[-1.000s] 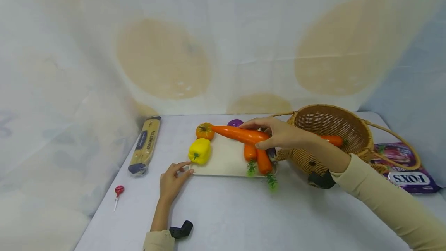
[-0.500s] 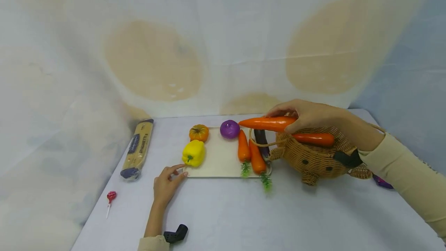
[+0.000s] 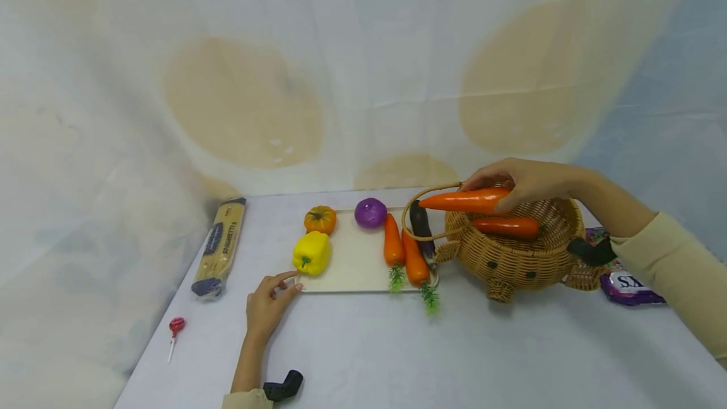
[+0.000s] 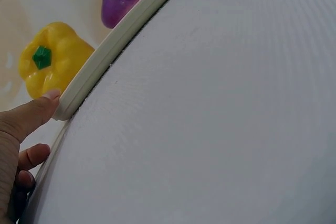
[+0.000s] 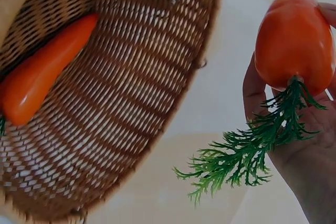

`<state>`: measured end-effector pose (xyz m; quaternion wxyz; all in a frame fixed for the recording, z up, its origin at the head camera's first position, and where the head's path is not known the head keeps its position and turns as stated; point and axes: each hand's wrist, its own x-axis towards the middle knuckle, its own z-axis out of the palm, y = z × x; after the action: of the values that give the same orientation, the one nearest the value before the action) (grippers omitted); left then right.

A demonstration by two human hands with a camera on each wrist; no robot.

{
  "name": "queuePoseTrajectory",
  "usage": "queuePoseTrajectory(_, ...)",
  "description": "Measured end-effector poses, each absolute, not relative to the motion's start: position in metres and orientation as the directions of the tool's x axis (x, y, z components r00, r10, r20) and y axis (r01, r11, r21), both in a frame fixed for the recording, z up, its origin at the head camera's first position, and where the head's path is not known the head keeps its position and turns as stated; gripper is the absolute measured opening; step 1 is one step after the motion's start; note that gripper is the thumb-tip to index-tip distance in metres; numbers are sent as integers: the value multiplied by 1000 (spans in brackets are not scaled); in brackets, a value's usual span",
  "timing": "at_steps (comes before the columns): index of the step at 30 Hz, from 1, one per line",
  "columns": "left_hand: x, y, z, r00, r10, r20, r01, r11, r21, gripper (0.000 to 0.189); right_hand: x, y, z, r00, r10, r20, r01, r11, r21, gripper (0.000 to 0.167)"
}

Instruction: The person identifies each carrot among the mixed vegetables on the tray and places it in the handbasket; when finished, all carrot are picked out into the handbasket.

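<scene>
In the head view my right hand [image 3: 525,182] grips a large orange carrot [image 3: 468,199], holding it sideways above the near-left rim of a wicker basket [image 3: 500,260]. Its green leafy top [image 5: 252,145] hangs by the palm in the right wrist view. Another carrot [image 3: 508,227] lies inside the basket. My left hand [image 3: 267,308] pinches the near-left corner of a cream tray [image 3: 358,270], the thumb on its rim. That tray bears a yellow bell pepper [image 3: 312,252], a small pumpkin [image 3: 320,219], a purple onion [image 3: 370,213], two carrots [image 3: 393,242] and an eggplant [image 3: 420,219].
A spaghetti pack [image 3: 220,248] lies at the table's left, with a red lollipop [image 3: 176,327] nearer. Behind the basket's right side is a purple Fox's bag [image 3: 627,286]. The basket's looped handle [image 3: 409,210] leans over the tray's right end.
My right hand has carried the carrot rightward from above the tray to the basket. My left hand stays at the tray corner. The head view has shifted slightly.
</scene>
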<state>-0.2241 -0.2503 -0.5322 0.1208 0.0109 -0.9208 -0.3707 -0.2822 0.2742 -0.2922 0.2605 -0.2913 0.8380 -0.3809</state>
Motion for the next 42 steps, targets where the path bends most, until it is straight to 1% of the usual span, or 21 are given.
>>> queuePoseTrajectory(4,-223,-251,-532,-970,-113,214,68,723,688,30,-287,287,-288,-673,-700,-238,-309,559,-770,56)
queuePoseTrajectory(12,-223,-252,-532,-973,-105,206,67,724,687,30,-302,312,-277,-645,-687,-336,-282,622,-730,57)
queuePoseTrajectory(20,-223,-251,-533,-972,-115,203,59,722,689,30,-313,329,-276,-675,-622,-396,-253,699,-669,62)
queuePoseTrajectory(25,-222,-250,-535,-974,-112,197,55,725,686,30,-314,338,-278,-649,-610,-455,-220,723,-655,62)
queuePoseTrajectory(30,-222,-254,-533,-976,-109,188,48,734,677,32,-319,337,-288,-614,-626,-480,-206,714,-669,63)
queuePoseTrajectory(35,-223,-256,-534,-977,-114,181,42,729,683,32,-330,325,-298,-624,-609,-490,-200,731,-653,67)
queuePoseTrajectory(38,-221,-256,-537,-975,-118,188,46,721,691,31,-337,318,-304,-627,-594,-504,-203,749,-630,66)
queuePoseTrajectory(42,-216,-256,-538,-973,-121,196,52,716,696,31,-346,313,-316,-604,-599,-526,-202,753,-626,63)
